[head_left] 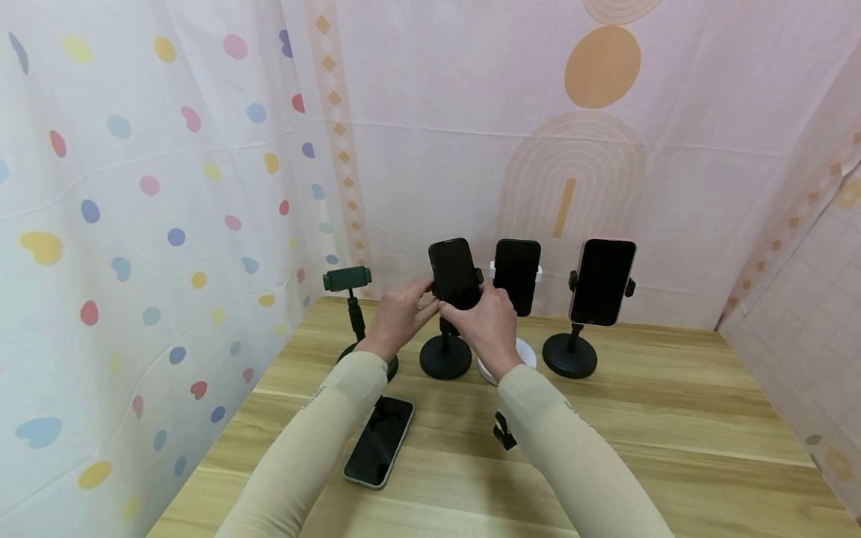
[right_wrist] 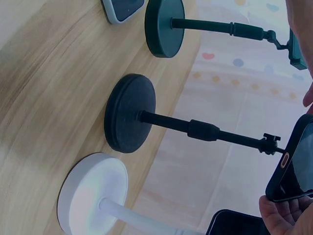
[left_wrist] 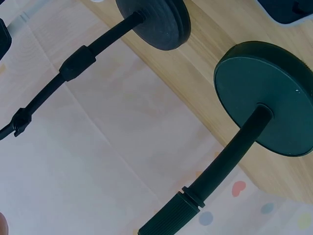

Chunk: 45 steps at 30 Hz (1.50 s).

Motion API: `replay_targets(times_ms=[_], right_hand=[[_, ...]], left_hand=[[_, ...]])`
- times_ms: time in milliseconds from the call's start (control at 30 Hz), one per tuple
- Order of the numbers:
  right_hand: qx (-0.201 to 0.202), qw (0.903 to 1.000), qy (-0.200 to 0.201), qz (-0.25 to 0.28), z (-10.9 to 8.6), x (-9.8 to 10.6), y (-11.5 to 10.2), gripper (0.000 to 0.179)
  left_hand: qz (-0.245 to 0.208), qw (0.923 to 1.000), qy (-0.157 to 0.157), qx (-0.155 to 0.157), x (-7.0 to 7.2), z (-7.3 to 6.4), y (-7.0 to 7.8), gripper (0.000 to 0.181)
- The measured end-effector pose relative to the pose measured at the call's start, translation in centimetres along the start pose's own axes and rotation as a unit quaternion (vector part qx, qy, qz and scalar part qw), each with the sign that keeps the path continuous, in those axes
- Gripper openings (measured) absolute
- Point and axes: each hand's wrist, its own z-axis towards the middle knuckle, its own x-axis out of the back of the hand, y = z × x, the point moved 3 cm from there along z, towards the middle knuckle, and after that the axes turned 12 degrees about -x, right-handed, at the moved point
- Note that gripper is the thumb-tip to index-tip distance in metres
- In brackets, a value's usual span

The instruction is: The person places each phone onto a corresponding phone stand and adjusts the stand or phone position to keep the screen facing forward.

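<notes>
Left hand [head_left: 402, 310] and right hand [head_left: 489, 320]: gripping black phone [head_left: 454, 269] from either side, phone between hands at head of black stand [head_left: 445, 359]; green stand [head_left: 356, 317] left of left hand; white stand [head_left: 528, 354] behind right hand.

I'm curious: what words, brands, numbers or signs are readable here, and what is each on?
None can be read, so there is nothing to quote.
Left sleeve: small dark marks like lettering, too small to read.
Right sleeve: similar marks, also unreadable.
Phones and phone stands: no text I can make out.
</notes>
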Motion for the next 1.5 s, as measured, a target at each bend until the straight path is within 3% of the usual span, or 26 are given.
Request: replay_targets(times_ms=[233,533,633,700,767,800,900,967,1033,1100,1233,1400,1500], right_hand=[[0.013,0.9997,0.017,-0.012,0.1,-0.4,-0.1,0.072],[0.012,0.9994,0.020,-0.025,0.1,-0.5,-0.2,0.075],[0.008,0.9994,0.017,-0.029,0.0,-0.5,-0.3,0.077],[0.002,0.9995,0.013,-0.028,0.0,-0.5,-0.3,0.079],[-0.001,0.9996,0.009,-0.026,-0.1,-0.5,-0.4,0.081],[-0.004,0.9997,0.008,-0.025,-0.2,-0.5,-0.4,0.082],[-0.009,0.9997,0.008,-0.022,-0.3,-0.5,-0.5,0.083],[-0.011,0.9997,0.008,-0.020,-0.3,-0.6,-0.5,0.082],[-0.009,0.9998,0.007,-0.015,-0.4,-0.7,-0.5,0.081],[-0.008,0.9999,0.003,-0.006,-0.5,-0.7,-0.5,0.076],[-0.004,0.9999,-0.001,0.013,-0.3,-0.8,-0.3,0.063],[0.006,0.9989,-0.011,0.046,0.5,-0.1,-0.4,0.039],[0.005,0.9971,-0.039,0.065,1.2,0.2,-0.7,0.034]], left_hand=[[0.010,0.9997,0.012,-0.018,0.1,-0.3,-0.2,0.035],[0.012,0.9997,0.013,-0.015,0.2,-0.3,-0.4,0.035],[-0.019,0.9998,0.001,0.009,0.3,-0.4,-0.5,0.034],[-0.063,0.9964,-0.010,0.056,0.4,-0.4,-0.5,0.035],[-0.118,0.9847,-0.023,0.126,0.5,-0.2,-0.4,0.039],[-0.148,0.9749,-0.028,0.164,0.5,-0.1,-0.4,0.043],[-0.217,0.9374,-0.039,0.269,0.2,0.3,-0.4,0.053],[-0.245,0.9168,-0.042,0.313,0.1,0.7,-0.3,0.052],[-0.258,0.9047,-0.036,0.337,0.0,1.0,-0.3,0.042],[-0.262,0.8996,-0.024,0.348,0.1,1.2,-0.3,0.030],[-0.261,0.8977,-0.013,0.355,0.1,1.1,-0.5,0.021],[-0.277,0.8940,-0.029,0.351,0.4,1.1,-0.7,0.021],[-0.295,0.8885,-0.034,0.350,0.4,1.1,-0.8,0.022]])
